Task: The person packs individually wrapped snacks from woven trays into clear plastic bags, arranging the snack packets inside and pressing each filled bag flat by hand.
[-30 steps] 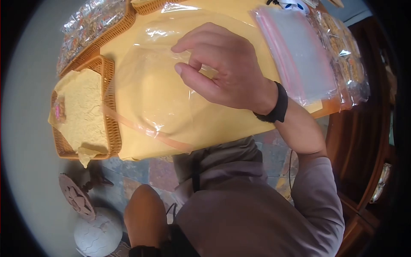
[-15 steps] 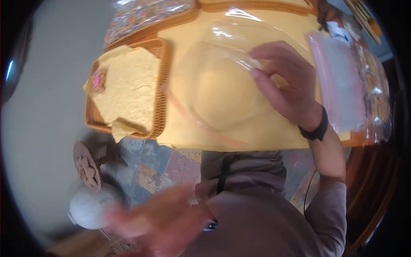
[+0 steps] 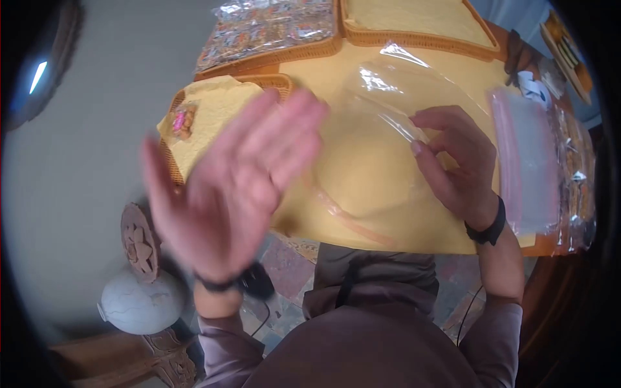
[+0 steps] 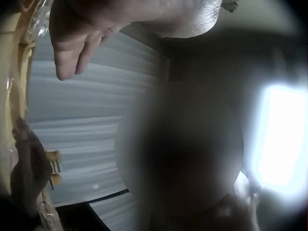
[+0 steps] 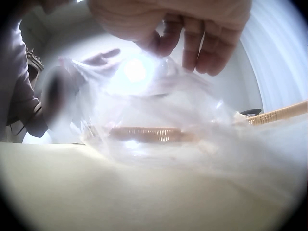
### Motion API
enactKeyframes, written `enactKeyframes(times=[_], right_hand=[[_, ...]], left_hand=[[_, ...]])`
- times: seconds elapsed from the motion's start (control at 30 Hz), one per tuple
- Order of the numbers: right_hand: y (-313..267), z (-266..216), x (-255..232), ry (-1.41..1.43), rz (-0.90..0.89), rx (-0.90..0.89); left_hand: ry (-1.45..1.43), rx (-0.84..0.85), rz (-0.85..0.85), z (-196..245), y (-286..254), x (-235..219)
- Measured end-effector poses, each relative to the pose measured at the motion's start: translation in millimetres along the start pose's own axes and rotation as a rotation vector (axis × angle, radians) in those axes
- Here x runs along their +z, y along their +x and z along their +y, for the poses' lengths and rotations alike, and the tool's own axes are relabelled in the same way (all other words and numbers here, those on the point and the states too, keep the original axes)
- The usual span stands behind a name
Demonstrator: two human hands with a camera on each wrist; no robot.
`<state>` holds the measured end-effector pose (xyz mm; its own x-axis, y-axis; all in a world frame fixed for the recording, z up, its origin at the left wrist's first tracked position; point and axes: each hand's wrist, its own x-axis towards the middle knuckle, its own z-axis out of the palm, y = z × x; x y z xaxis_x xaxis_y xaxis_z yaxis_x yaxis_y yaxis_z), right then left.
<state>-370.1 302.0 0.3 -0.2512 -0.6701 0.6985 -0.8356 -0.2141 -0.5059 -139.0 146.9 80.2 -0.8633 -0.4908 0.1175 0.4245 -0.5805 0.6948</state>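
A clear plastic bag (image 3: 369,155) with an orange-pink strip lies over the yellow cloth. The right hand (image 3: 460,167) pinches its upper edge between thumb and fingers. In the right wrist view the bag (image 5: 159,106) hangs below the right hand (image 5: 187,29), puffed out. The left hand (image 3: 236,181) is raised, palm up and fingers spread, in front of a wicker basket (image 3: 279,81), holding nothing. That basket has a yellow cloth lining (image 3: 223,97) with a small wrapped snack (image 3: 183,121) on it. The left wrist view shows the left hand's fingers (image 4: 70,57) extended.
Packaged snacks (image 3: 272,29) fill a basket at the back left; another lined basket (image 3: 420,42) stands beside it. Flat clear bags with pink edges (image 3: 527,161) lie at the right, beside more packed snacks (image 3: 576,187). A round grey pot (image 3: 143,301) stands on the floor at left.
The left hand has come up from the lower edge of view to the basket's front, its fingers opening out. The right hand keeps pinching the bag; the head view has shifted leftward.
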Motion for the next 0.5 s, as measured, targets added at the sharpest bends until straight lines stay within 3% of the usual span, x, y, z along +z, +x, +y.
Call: enactKeyframes(times=[0.03, 0.2, 0.5], right_hand=[[0, 0, 0, -0.014, -0.003, 0.015], [2, -1, 1, -0.01, 0.015, -0.006], [3, -3, 1, -0.006, -0.014, 0.003]], left_hand=[[-0.11, -0.003, 0.17, 13, 18, -8], [-0.139, -0.026, 0.117, 28, 60, -53], [-0.067, -0.079, 0.17, 35, 86, -88]])
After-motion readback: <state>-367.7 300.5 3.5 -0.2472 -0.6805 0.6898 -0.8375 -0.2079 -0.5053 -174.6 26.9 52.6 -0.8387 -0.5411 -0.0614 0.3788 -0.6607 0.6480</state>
